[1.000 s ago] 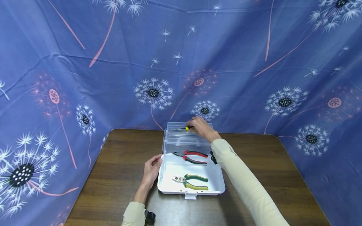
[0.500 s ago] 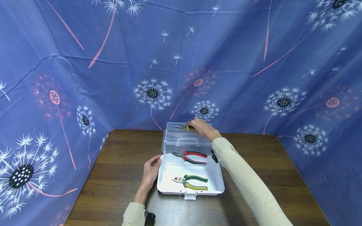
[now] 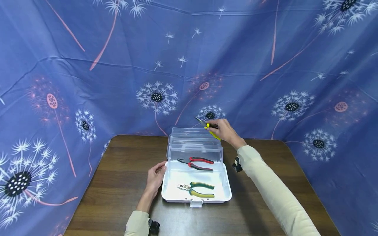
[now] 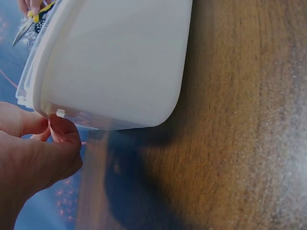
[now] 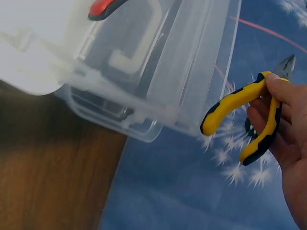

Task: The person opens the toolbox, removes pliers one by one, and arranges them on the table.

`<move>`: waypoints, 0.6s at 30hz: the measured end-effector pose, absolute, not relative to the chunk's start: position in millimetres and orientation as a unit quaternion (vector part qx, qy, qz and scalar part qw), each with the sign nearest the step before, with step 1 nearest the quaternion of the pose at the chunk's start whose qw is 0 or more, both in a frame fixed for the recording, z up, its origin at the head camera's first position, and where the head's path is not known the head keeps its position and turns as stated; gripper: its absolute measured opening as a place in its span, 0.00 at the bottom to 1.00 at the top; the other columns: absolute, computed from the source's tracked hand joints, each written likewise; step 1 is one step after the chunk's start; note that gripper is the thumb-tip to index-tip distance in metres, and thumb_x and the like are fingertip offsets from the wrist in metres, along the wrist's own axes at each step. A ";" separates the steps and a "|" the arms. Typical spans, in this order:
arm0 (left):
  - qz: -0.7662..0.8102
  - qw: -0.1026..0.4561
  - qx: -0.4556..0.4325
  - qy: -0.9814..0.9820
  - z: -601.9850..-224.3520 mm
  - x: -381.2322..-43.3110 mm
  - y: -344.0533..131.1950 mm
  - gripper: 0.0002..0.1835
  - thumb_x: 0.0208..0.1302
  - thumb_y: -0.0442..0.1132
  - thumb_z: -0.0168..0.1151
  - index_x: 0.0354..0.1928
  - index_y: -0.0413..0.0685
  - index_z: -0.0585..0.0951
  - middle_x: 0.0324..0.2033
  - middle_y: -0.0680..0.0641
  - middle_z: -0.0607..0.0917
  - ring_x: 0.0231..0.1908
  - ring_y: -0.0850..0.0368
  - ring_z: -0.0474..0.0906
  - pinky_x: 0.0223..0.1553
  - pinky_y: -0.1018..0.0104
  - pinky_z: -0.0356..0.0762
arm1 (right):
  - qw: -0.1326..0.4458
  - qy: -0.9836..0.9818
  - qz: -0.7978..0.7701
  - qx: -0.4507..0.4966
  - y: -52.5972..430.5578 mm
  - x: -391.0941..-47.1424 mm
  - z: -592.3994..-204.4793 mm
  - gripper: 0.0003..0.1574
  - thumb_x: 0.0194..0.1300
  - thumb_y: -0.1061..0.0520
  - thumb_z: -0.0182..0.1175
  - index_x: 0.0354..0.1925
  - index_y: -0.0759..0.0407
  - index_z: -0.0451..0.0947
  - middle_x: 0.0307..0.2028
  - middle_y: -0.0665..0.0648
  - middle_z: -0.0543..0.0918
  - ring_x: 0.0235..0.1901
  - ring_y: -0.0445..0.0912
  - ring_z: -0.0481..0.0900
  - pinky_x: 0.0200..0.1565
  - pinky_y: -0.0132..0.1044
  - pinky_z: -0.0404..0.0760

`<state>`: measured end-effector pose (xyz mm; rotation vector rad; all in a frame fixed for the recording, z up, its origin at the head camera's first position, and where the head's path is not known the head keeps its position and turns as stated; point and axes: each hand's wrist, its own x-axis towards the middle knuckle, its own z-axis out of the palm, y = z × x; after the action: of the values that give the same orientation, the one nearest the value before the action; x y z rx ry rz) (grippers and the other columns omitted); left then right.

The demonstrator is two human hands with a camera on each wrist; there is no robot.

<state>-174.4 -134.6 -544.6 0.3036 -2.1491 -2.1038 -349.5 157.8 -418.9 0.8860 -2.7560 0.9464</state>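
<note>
A white toolbox [image 3: 225, 186] with a clear lid folded back [image 3: 192, 146] stands on the table. My left hand [image 3: 155, 178] pinches its left rim between thumb and fingers, seen close up in the left wrist view. My right hand [image 3: 226, 131] holds needle-nose pliers [image 5: 235, 105] with yellow and black handles. They are in the air above the back right of the lid, nose pointing up and left in the head view, handles spread apart. Red and black pliers [image 3: 201, 159] lie in the rear part of the box. Green and yellow pliers [image 3: 203, 185] lie near its front.
A brown wooden table [image 3: 118, 183] bears the box. Behind it and at both sides hangs a blue dandelion-print cloth [image 3: 127, 98], close to the back of the lid. A clear latch [image 3: 196, 204] sticks out at the box's front.
My right hand has lifted the needle-nose pliers up and to the right, out of the clear compartment at the back. The left hand stays at the rim.
</note>
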 end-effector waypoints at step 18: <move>-0.692 0.065 0.083 -0.715 -531.0 -167.9 -132.3 0.15 0.68 0.29 0.53 0.53 0.27 0.76 0.48 0.32 0.79 0.45 0.48 0.76 0.40 0.74 0.73 | 0.058 -0.876 0.470 0.089 242.5 -329.5 -445.0 0.28 0.55 0.47 0.69 0.51 0.58 0.81 0.42 0.59 0.85 0.39 0.50 0.84 0.39 0.39 0.82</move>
<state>-167.9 -132.3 -531.0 0.2502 -2.1561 -2.0868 -329.5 242.5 -445.0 0.2712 -2.6552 1.4244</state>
